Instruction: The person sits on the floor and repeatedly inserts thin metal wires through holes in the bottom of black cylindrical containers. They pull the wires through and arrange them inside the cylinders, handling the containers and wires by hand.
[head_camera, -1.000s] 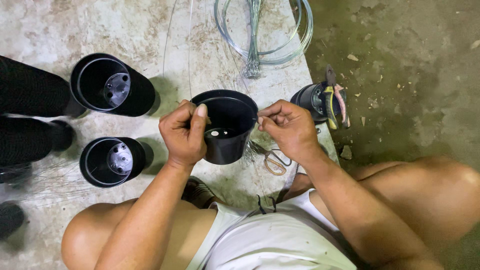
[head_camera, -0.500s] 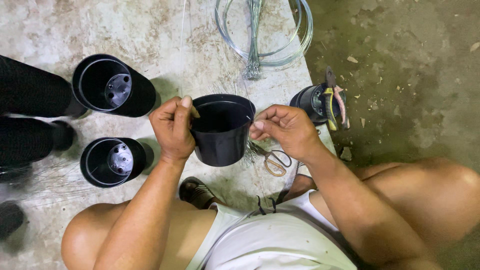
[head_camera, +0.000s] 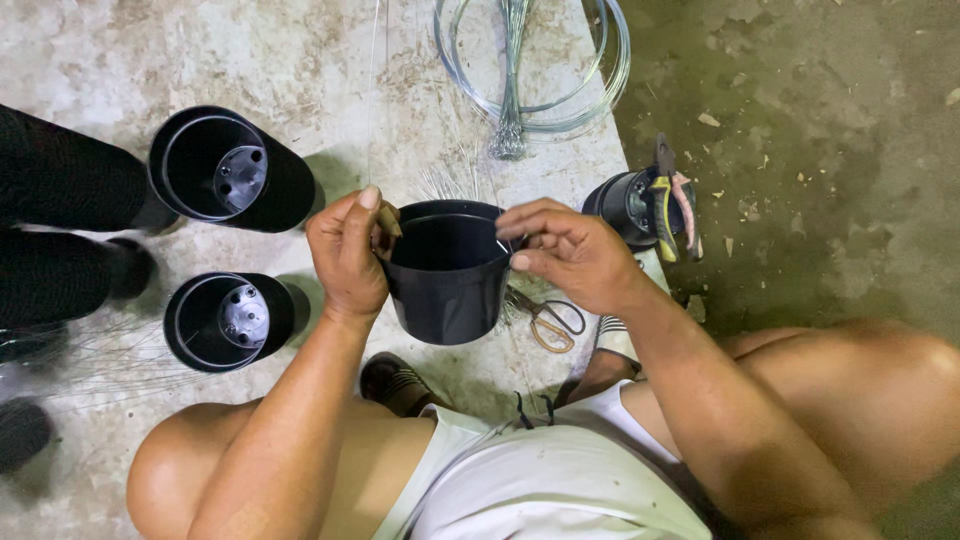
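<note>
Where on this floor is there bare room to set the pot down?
Bare concrete lies beyond the upper black pot, left of the wire coil, and on the dark floor right of the pliers. Around the held pot, scissors and feet crowd it.

Two black pots (head_camera: 228, 170), wire coil (head_camera: 535, 60), scissors (head_camera: 545, 320) and pliers (head_camera: 672, 200) lie around.

Both hands are raised between the bent knees, left hand (head_camera: 348, 255) and right hand (head_camera: 570, 255) with fingers pinched.
</note>
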